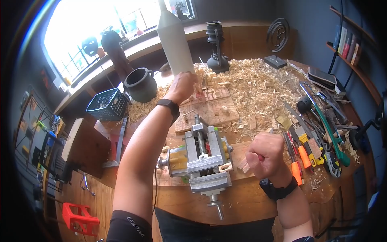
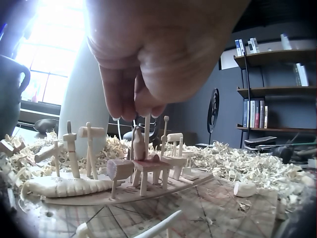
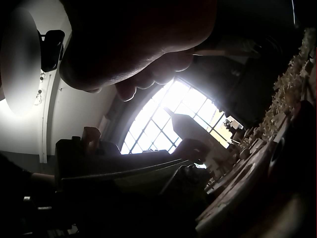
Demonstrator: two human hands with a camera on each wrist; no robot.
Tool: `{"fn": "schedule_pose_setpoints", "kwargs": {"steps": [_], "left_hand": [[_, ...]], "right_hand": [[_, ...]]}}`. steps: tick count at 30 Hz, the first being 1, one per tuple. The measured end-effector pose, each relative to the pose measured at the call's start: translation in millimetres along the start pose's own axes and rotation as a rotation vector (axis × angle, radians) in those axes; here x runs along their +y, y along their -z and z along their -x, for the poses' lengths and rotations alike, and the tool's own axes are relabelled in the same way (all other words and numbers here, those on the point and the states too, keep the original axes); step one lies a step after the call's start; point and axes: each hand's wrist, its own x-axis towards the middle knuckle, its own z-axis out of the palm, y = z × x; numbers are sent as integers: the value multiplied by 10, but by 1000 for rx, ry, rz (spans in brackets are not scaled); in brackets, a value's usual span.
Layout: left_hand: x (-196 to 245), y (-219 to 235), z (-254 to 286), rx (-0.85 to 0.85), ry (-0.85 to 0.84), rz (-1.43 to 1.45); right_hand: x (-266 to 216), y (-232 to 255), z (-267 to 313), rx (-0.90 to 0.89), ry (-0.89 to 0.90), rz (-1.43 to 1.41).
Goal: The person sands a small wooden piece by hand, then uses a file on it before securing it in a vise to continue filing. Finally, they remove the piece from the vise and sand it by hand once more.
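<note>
Left hand (image 2: pixel 148 59) pinched a thin upright wooden peg (image 2: pixel 147 130) from straight above, mid-frame. Right hand (image 1: pixel 266 155) clenched lower right, contents unclear.

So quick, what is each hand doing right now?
Left hand: fingers pinching a thin wooden stick on the small carving.
Right hand: fist curled round something red; what, cannot be told.

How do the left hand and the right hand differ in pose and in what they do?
The left hand reaches far over the table and its fingers pinch a thin wooden stick on the small wooden model. The right hand stays near the vise, curled into a fist. Both wear a dark wristband.
</note>
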Motion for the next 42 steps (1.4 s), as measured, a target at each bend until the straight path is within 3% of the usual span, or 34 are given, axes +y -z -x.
{"fn": "schedule_pose_setpoints", "kwargs": {"steps": [6, 14, 16, 18, 20, 22, 30, 42], "left_hand": [[-80, 66, 91, 36, 39, -17], [-173, 356, 453, -155, 260, -158], [-279, 367, 586, -121, 286, -158], [-366, 408, 674, -135, 459, -131], [-403, 486, 757, -135, 441, -124], [-410, 542, 785, -267, 723, 111], [-657, 213, 824, -282, 743, 396], [-824, -134, 768, -300, 731, 447]], "right_hand": [[-15, 6, -9, -1, 1, 5], [-21, -9, 0, 4, -3, 1], [-29, -1, -3, -9, -13, -4], [-21, -8, 4, -4, -11, -5], [-2, -13, 16, 1, -7, -4], [17, -14, 34, -6, -14, 4], [27, -3, 25, -15, -4, 24], [8, 3, 10, -24, 1, 6]]}}
